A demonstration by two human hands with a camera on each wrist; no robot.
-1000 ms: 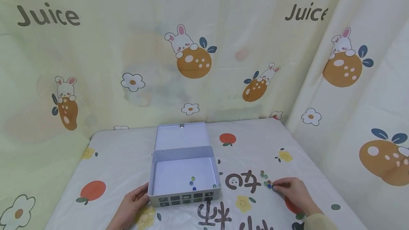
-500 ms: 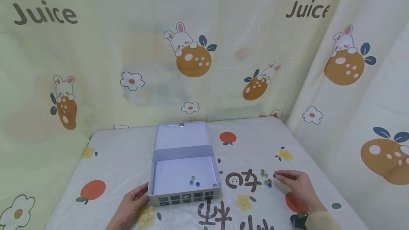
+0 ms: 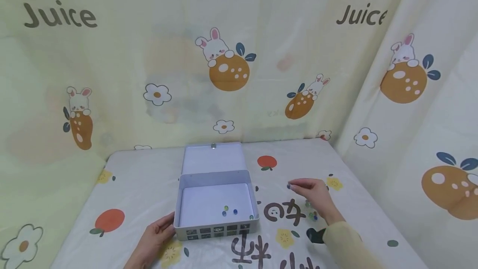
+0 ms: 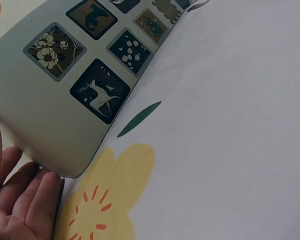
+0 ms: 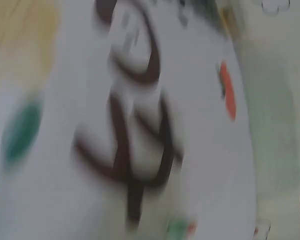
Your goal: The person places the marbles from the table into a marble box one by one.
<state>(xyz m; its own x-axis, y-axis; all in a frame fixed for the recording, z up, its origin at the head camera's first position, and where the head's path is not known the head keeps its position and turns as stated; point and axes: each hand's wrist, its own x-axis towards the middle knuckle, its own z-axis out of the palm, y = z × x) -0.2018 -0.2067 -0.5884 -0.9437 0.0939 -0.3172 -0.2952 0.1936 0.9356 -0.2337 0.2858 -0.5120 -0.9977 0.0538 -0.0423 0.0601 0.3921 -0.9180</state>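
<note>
In the head view, my right hand (image 3: 315, 196) pinches a small dark blue marble (image 3: 289, 186) between fingertips and thumb, above the cloth right of the box. The right wrist view is blurred and shows only a sliver of that hand. My left hand (image 3: 154, 235) touches the left front corner of a pale tin box (image 3: 209, 232), its fingers (image 4: 42, 205) against the wall. The lid (image 3: 213, 159) lies back behind the box. Inside are a yellow-green marble (image 3: 225, 208), two blue marbles (image 3: 235, 211) and a greenish one (image 3: 251, 217) by the right wall.
Several loose marbles (image 3: 311, 216) lie on the printed tablecloth (image 3: 142, 186), partly hidden by the right wrist. A dark object (image 3: 315, 235) sits near the right sleeve. Printed curtains (image 3: 168, 53) rise behind the table and at both sides.
My right hand has lifted a blue marble from the group and carried it up and left toward the box. One blue marble inside has rolled right. The left hand stays put.
</note>
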